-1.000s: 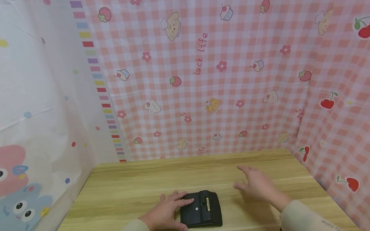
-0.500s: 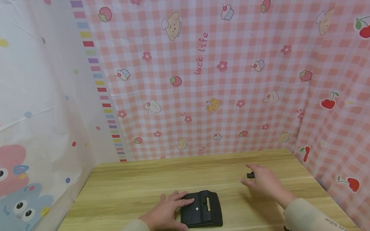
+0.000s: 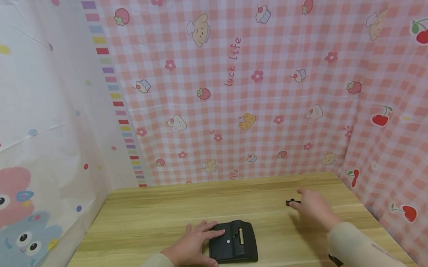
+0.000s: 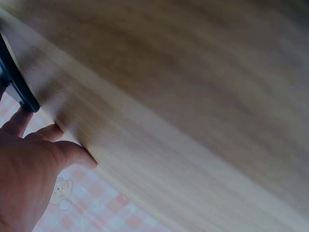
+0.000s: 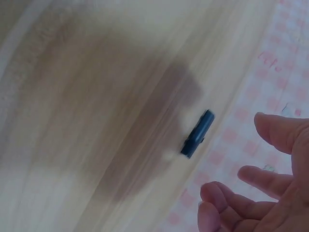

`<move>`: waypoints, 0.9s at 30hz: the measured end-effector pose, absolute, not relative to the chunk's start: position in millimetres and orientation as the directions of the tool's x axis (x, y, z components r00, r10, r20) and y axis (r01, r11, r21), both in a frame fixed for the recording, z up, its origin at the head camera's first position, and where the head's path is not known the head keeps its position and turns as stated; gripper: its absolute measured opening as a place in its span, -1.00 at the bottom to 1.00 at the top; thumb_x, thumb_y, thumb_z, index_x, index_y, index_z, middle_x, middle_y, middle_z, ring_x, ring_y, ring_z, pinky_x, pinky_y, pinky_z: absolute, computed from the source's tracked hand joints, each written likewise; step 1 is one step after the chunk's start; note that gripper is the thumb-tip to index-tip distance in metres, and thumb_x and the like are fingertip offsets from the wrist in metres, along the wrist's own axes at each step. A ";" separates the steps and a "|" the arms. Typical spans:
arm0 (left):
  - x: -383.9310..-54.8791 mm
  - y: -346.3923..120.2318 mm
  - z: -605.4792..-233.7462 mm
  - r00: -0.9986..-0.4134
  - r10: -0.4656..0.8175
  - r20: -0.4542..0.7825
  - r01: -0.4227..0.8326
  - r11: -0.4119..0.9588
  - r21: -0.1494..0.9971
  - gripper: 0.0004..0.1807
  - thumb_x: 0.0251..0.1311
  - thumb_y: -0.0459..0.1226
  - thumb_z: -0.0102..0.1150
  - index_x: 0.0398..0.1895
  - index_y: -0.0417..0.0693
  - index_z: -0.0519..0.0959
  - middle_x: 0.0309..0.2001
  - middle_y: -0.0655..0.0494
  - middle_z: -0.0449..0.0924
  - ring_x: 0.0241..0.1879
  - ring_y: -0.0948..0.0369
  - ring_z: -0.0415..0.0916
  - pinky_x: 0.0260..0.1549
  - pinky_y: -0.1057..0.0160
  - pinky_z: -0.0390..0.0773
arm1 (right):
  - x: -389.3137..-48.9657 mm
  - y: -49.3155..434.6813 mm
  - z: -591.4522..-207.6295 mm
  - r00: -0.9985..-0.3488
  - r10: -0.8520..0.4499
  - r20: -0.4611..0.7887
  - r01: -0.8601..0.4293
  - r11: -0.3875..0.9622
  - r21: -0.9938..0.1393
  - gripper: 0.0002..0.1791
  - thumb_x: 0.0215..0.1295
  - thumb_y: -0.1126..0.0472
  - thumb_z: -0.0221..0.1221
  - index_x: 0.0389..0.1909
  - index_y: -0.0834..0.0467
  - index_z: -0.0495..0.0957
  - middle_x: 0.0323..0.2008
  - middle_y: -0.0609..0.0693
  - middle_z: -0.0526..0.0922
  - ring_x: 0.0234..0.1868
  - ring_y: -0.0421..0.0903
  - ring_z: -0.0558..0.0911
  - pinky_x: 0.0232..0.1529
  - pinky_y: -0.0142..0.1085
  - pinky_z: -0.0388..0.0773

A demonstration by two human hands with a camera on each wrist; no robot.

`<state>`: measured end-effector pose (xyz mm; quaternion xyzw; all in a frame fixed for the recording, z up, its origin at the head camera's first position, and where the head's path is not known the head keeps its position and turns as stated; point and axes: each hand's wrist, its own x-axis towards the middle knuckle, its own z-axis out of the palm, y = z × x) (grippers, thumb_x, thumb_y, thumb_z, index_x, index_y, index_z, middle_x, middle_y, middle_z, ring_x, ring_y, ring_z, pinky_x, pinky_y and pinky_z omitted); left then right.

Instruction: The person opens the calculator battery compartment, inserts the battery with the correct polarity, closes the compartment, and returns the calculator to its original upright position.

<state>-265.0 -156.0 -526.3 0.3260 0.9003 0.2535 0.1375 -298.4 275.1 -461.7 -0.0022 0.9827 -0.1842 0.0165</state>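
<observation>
- Left hand (image 3: 190, 246), fingers spread wide, reaching over the left side of a black device (image 3: 220, 250), thumb down by its near left corner.
- Over to the right hand (image 3: 316, 210): thumb and fingers apart, nothing gripped, poised above the wood.
- Just beyond those fingers, a small black piece (image 5: 198, 134) lies on the tabletop; the right wrist view shows a gap between them.
- The device sits flat at the near middle of the tabletop (image 3: 160, 207), well to the left of that piece, and there's one gold-coloured battery (image 3: 241, 236) in the slot on its right half.
- Pale sleeves (image 3: 355, 243) come in from the near side.
- Farther out, a pink checked cloth (image 3: 215, 69) hangs behind, with a white printed cloth (image 3: 36, 97) at left.
</observation>
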 end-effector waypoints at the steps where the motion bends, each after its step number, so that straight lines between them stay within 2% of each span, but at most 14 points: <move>1: -265.0 -156.0 -526.2 -0.749 0.658 -0.083 0.519 0.659 0.544 0.01 0.03 0.26 0.57 0.61 0.50 0.36 0.70 0.03 0.17 0.68 -0.32 0.01 0.40 -0.74 -0.14 | -300.3 276.8 -461.9 -0.999 -0.007 -0.046 0.010 0.932 -0.362 -0.23 0.51 -0.04 0.28 0.44 0.49 0.38 0.31 0.51 0.57 0.25 0.48 0.63 0.14 0.29 0.64; 6: -265.1 -155.6 -525.9 -0.747 0.660 -0.082 0.524 0.661 0.537 0.02 0.03 0.27 0.56 0.61 0.51 0.35 0.70 0.04 0.16 0.68 -0.32 0.01 0.39 -0.74 -0.13 | -309.1 282.7 -461.1 -0.993 0.018 -0.115 0.062 0.918 -0.391 -0.20 0.52 -0.08 0.23 0.46 0.49 0.36 0.40 0.51 0.48 0.35 0.53 0.51 0.26 0.35 0.53; 10: -264.6 -155.4 -525.4 -0.749 0.657 -0.087 0.517 0.661 0.544 0.01 0.03 0.27 0.56 0.61 0.51 0.35 0.71 0.05 0.16 0.69 -0.31 0.01 0.41 -0.73 -0.14 | -313.0 282.6 -461.2 -0.989 0.038 -0.140 0.091 0.912 -0.400 -0.15 0.50 -0.17 0.23 0.45 0.47 0.39 0.40 0.52 0.47 0.37 0.56 0.48 0.27 0.36 0.51; 20: -263.2 -155.4 -523.6 -0.750 0.657 -0.080 0.521 0.661 0.541 0.01 0.03 0.25 0.58 0.61 0.49 0.36 0.70 0.03 0.17 0.68 -0.31 0.02 0.41 -0.73 -0.12 | -320.4 272.9 -468.3 -0.988 0.082 -0.130 0.125 0.921 -0.369 -0.15 0.43 -0.21 0.29 0.35 0.48 0.48 0.31 0.51 0.56 0.30 0.52 0.55 0.26 0.32 0.55; 23: -262.5 -156.0 -522.9 -0.750 0.657 -0.083 0.519 0.661 0.543 0.01 0.03 0.24 0.58 0.61 0.48 0.37 0.70 0.02 0.17 0.68 -0.32 0.02 0.41 -0.73 -0.12 | -322.3 270.0 -469.6 -0.986 0.101 -0.133 0.143 0.923 -0.356 -0.18 0.43 -0.20 0.30 0.30 0.46 0.52 0.27 0.49 0.60 0.24 0.48 0.61 0.16 0.28 0.62; 27: -262.2 -156.3 -521.9 -0.747 0.659 -0.085 0.519 0.658 0.546 0.01 0.04 0.23 0.58 0.61 0.47 0.36 0.70 0.02 0.17 0.69 -0.32 0.01 0.41 -0.73 -0.13 | -324.9 266.8 -471.2 -0.980 0.133 -0.147 0.176 0.926 -0.334 -0.30 0.42 -0.19 0.32 0.13 0.41 0.62 0.13 0.43 0.70 -0.02 0.27 0.73 -0.20 0.05 0.70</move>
